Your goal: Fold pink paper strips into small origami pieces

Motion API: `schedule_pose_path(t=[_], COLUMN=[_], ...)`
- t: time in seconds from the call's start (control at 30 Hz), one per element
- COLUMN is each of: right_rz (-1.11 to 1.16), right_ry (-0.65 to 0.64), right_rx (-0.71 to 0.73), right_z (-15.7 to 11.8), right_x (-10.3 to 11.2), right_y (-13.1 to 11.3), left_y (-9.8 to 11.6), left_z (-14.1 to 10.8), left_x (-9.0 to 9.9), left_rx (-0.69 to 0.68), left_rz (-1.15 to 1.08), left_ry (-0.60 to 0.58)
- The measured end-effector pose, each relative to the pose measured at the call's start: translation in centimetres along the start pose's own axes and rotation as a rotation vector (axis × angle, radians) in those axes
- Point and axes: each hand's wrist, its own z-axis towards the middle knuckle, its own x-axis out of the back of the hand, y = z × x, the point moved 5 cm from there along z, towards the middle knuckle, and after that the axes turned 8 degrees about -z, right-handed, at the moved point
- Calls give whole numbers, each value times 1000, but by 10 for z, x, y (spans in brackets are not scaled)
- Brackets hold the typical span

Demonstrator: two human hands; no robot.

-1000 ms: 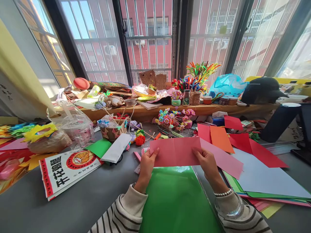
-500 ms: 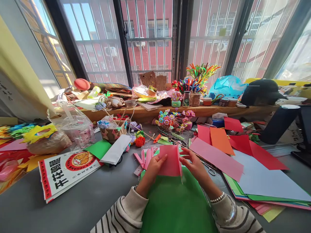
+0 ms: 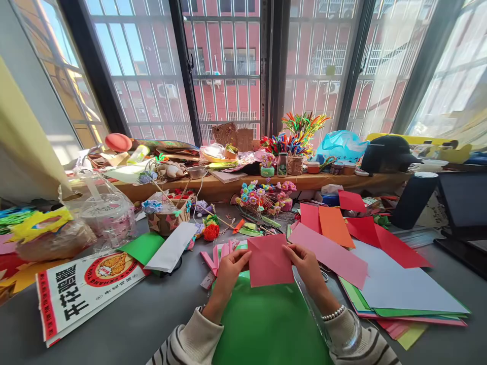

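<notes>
A square of pink paper [image 3: 270, 261] is stretched between my two hands, facing me, with a faint diagonal crease. My left hand [image 3: 229, 274] pinches its left edge between thumb and fingers. At the right edge, my right hand [image 3: 306, 264] grips it the same way, a beaded bracelet on that wrist. Beneath the paper lies a smooth green sheet [image 3: 272, 324]. Folded pink paper strips [image 3: 215, 259] rest just left of my left hand. A long pink paper strip [image 3: 329, 253] lies beyond my right hand.
Coloured paper sheets [image 3: 411, 284] are stacked at the right. A printed paper bag [image 3: 87, 284] lies at the left. Behind stand a basket [image 3: 167, 218] of paper flowers, a bunch of small flowers [image 3: 262, 195] and a dark cylinder [image 3: 414, 200]. A cluttered sill runs below the window.
My right hand has gone from loose fingers beside the paper to pinching its right edge. The pink paper is now spread flat as a square. The view has shifted right and tilted up slightly.
</notes>
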Motion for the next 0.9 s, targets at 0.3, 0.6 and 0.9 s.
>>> schedule_pose_path(t=[0.3,0.6,0.9], right_rz=[-336,-524,-539], right_ry=[-206,-455,-364], right_rx=[179,350,308], right_z=[-6,-20,-14], right_x=[-7,-33,-21], right_y=[-17,-23,-26], left_y=[-2,-1,7], left_z=[-4,-8,-8], left_x=[-11,-18,-17], left_rx=[-7,-118,-164], left_rz=[247,536,567], left_ry=[-215,-315,-279])
